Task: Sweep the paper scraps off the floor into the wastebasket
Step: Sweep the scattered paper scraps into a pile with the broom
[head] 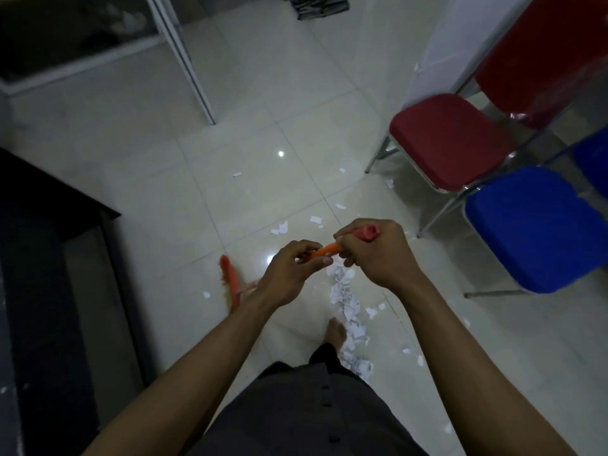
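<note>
My right hand [371,255] grips the capped top of the orange broom handle [326,250], and my left hand [289,274] pinches it just below. The blurred broom head [230,279] is low to my left. The paper scraps [342,292], small torn white bits, lie in a ragged strip on the pale floor [230,133] beside my bare foot [336,332], with strays near the chairs [450,139].

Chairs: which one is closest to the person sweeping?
The blue chair, low on the right beside the person; the red chair stands farther off, beyond it.
</note>
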